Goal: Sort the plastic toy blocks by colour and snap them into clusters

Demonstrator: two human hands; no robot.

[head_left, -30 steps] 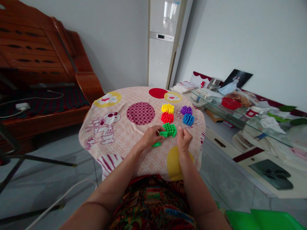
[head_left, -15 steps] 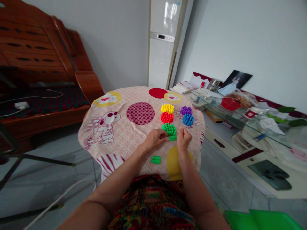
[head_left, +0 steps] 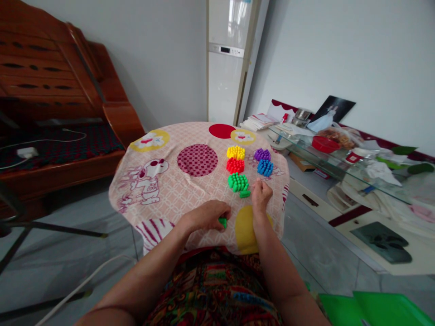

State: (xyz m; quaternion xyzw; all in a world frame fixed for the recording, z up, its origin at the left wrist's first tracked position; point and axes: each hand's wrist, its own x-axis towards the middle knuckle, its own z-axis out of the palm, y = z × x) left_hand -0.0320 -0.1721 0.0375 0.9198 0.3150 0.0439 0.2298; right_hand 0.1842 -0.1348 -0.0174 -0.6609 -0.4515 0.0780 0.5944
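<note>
My left hand (head_left: 211, 214) curls its fingers down over a small green plastic peg (head_left: 223, 222) near the table's front edge; the fingers hide most of it. My right hand (head_left: 261, 195) rests on the cloth in a closed fist, thumb on top, and whatever it may hold is hidden. Just left of that fist lies another green peg (head_left: 244, 194), in front of a cluster of green pegs (head_left: 238, 182). Beyond stand a red cluster (head_left: 235, 165) and a yellow cluster (head_left: 235, 152). To their right are a blue cluster (head_left: 265, 168) and a purple cluster (head_left: 262, 155).
A patterned cloth (head_left: 159, 181) covers the round table. Right of it, a glass-topped stand (head_left: 353, 167) carries papers, a red bowl (head_left: 325, 144) and bags. A wooden bench (head_left: 44, 90) is at the left. Green plastic (head_left: 384, 308) shows at the lower right.
My left hand has moved from beside the green cluster back toward me, onto the green pegs near the front edge. My right hand has stayed almost in place.
</note>
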